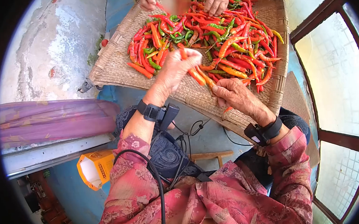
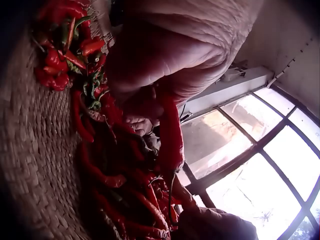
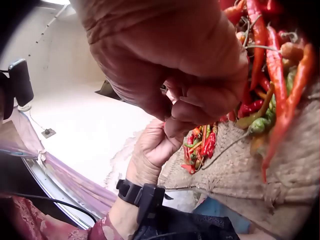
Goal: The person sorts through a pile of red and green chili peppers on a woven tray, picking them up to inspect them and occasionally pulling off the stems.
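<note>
My left hand (image 1: 179,69) grips a red-orange chili pepper (image 1: 195,75) above the near side of a woven tray (image 1: 117,64). In the left wrist view that pepper (image 2: 171,135) points down from the curled fingers, its thin stem hanging toward the other hand. Close by on the right, my right hand (image 1: 239,98) pinches the tip end of another orange chili pepper (image 1: 205,77) between thumb and fingers. Its fingers (image 3: 195,107) are curled in the right wrist view, hiding most of what they hold. A heap of red, orange and green chili peppers (image 1: 225,47) covers much of the tray.
Across the tray, another person's hands (image 1: 217,1) reach into the chili heap. An orange carton (image 1: 96,169) stands at lower left, near a purple cloth (image 1: 56,121). Black cables (image 1: 161,187) run along my left sleeve and lap. Framed windows (image 1: 335,73) line the right side.
</note>
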Available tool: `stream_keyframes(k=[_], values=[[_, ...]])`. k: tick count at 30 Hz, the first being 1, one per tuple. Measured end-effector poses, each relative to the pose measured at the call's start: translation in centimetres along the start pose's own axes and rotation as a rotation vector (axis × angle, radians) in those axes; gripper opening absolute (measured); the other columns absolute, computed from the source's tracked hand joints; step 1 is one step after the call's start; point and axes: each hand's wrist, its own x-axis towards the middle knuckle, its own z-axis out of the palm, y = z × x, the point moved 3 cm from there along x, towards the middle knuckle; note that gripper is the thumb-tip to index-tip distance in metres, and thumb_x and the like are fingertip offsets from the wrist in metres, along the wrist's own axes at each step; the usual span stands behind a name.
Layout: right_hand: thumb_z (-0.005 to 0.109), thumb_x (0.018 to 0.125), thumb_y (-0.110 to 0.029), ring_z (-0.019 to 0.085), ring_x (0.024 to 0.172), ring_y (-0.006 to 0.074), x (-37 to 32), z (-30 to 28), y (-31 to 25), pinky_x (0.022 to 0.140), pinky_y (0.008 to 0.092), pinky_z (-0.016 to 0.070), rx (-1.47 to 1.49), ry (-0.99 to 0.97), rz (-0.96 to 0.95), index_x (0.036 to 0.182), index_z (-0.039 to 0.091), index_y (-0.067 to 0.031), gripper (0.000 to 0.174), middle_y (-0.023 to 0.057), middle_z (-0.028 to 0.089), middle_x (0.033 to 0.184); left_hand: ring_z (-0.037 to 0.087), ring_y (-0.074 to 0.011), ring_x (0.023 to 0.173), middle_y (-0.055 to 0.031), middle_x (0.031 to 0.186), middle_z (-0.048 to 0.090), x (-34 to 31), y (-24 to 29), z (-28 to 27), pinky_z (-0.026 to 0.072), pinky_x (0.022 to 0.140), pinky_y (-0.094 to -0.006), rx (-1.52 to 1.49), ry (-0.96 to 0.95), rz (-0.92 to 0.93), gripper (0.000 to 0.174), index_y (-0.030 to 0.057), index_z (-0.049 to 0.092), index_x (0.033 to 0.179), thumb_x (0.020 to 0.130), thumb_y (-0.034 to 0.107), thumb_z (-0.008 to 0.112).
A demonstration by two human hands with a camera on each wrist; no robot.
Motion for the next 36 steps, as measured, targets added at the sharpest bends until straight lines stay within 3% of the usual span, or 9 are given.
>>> stream_keyframes(k=[3,7,12,18,21,24,27,31,36], values=[[0.051,0.093,-0.031,0.042,0.055,0.0047,-0.7,-1.1,-1.0,0.050,0.0209,0.0337,0.045,0.054,0.010,0.081,0.061,-0.0051,0.030,-0.0030,0.050,0.061,0.055,-0.0065,0.069,-0.0007,0.079,0.061,0.5,0.6,-2.4,0.0444,0.059,-0.0211,0.018,0.194,-0.002,0.022,0.0034,0.063,0.095,0.086,0.024,0.064],[0.045,0.095,-0.042,0.041,0.054,0.0056,-0.1,-3.3,-1.6,0.048,0.0202,0.0341,0.871,0.287,-0.153,0.110,0.057,-0.0020,0.044,0.0023,0.063,0.076,0.056,-0.0063,0.068,-0.0011,0.080,0.061,0.1,-0.4,-1.5,0.0439,0.057,-0.0203,0.053,0.105,-0.063,0.029,0.0068,0.063,0.098,0.087,0.034,0.062],[0.049,0.094,-0.038,0.054,0.062,0.0110,0.1,-0.3,0.0,0.056,0.0275,0.0444,-0.025,0.213,-0.092,0.092,0.062,0.0026,0.043,0.0050,0.061,0.072,0.057,-0.0078,0.067,-0.0024,0.081,0.060,-1.0,-1.8,2.2,0.0479,0.060,-0.0230,0.039,-0.097,-0.112,0.032,0.0055,0.062,0.099,0.090,0.036,0.058],[0.054,0.093,-0.028,0.054,0.059,0.0098,0.1,0.6,-0.5,0.054,0.0288,0.0434,-0.201,-0.046,-0.057,0.086,0.063,0.0015,0.031,0.0024,0.058,0.062,0.056,-0.0058,0.058,-0.0007,0.072,0.060,-0.8,-0.6,2.0,0.0465,0.052,-0.0202,0.246,-0.025,-0.044,0.029,0.0032,0.063,0.097,0.090,0.031,0.057],[0.054,0.093,-0.028,0.053,0.059,0.0094,-0.1,0.4,0.5,0.052,0.0286,0.0426,-0.077,-0.085,-0.154,0.084,0.062,0.0012,0.032,0.0016,0.058,0.063,0.056,-0.0052,0.056,-0.0003,0.067,0.060,0.6,1.1,-1.5,0.0449,0.050,-0.0182,0.193,0.239,0.024,0.025,0.0045,0.064,0.094,0.090,0.029,0.057],[0.052,0.094,-0.031,0.048,0.054,0.0059,-0.6,-2.6,-1.7,0.048,0.0216,0.0392,0.232,0.101,-0.165,0.085,0.060,-0.0030,0.030,0.0026,0.061,0.070,0.062,-0.0195,0.063,-0.0085,0.072,0.063,1.5,2.6,-6.0,0.0490,0.060,-0.0319,0.934,0.520,0.464,0.022,0.0052,0.064,0.095,0.086,0.025,0.061],[0.048,0.094,-0.039,0.047,0.053,0.0040,-0.4,-4.8,-1.6,0.045,0.0177,0.0379,0.727,0.248,-0.193,0.098,0.055,-0.0034,0.037,0.0062,0.064,0.078,0.059,-0.0301,0.090,-0.0138,0.095,0.062,2.0,1.4,-7.9,0.0451,0.079,-0.0417,1.422,0.555,0.449,0.034,0.0095,0.058,0.110,0.080,0.022,0.065],[0.045,0.096,-0.032,0.048,0.060,0.0033,-0.6,-3.1,-1.3,0.049,0.0175,0.0402,0.442,0.161,-0.050,0.119,0.053,0.0030,0.043,0.0013,0.062,0.077,0.054,-0.0323,0.093,-0.0138,0.096,0.060,3.3,-1.0,-8.1,0.0446,0.079,-0.0441,1.528,0.418,0.395,0.041,0.0136,0.054,0.115,0.078,0.026,0.066],[0.052,0.093,-0.032,0.050,0.059,0.0054,-0.5,-1.3,-0.2,0.048,0.0199,0.0425,0.276,-0.025,-0.067,0.108,0.059,-0.0016,0.034,0.0000,0.060,0.075,0.057,-0.0275,0.084,-0.0075,0.083,0.063,3.4,-1.1,-6.8,0.0455,0.068,-0.0463,1.684,0.396,0.442,0.020,0.0151,0.064,0.094,0.078,0.028,0.066]])
